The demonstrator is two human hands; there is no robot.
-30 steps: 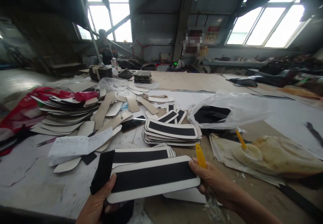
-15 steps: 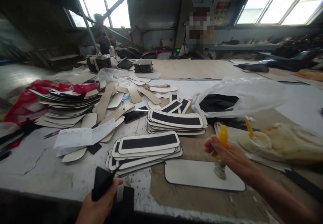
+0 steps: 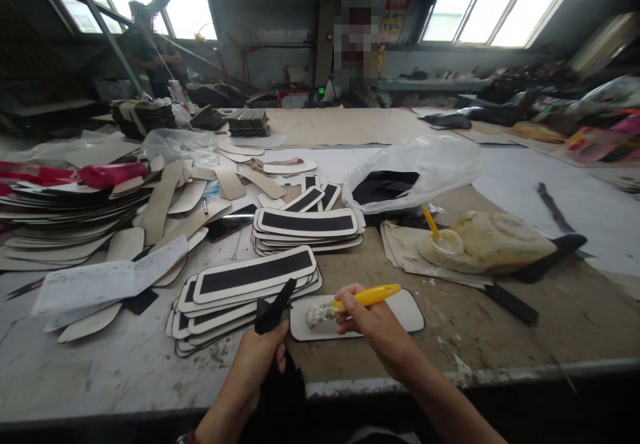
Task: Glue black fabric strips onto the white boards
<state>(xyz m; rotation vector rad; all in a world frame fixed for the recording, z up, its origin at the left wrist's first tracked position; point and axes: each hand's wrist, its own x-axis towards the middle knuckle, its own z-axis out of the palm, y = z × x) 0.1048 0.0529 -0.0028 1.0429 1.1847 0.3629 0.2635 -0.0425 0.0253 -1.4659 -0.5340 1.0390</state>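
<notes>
Low in the middle, my left hand (image 3: 263, 354) is closed on black strips (image 3: 276, 307) of limp material, whose lower part hangs by the table's front edge. My right hand (image 3: 367, 314) grips a brush with a yellow handle (image 3: 375, 295); its clumped bristles rest on the left part of a pale, rounded panel (image 3: 406, 312). The panel lies flat on brown board. Just left of it is a fanned stack of pale panels with black centres (image 3: 255, 277). Behind that stands a second such stack (image 3: 307, 222).
At right, a small tub (image 3: 447, 247) with a yellow stick sits in a stained plastic container (image 3: 505, 241). A clear bag (image 3: 425, 164) holds black pieces. Papers (image 3: 105, 281), a phone (image 3: 233, 223) and piled pale panels (image 3: 45, 237) cover the left. A person (image 3: 155, 57) stands far back.
My right hand has swung left and tipped the brush from upright to nearly flat, bristles moving to the panel's left part. My left hand has brought the black strips closer to the panel. The view shifted right.
</notes>
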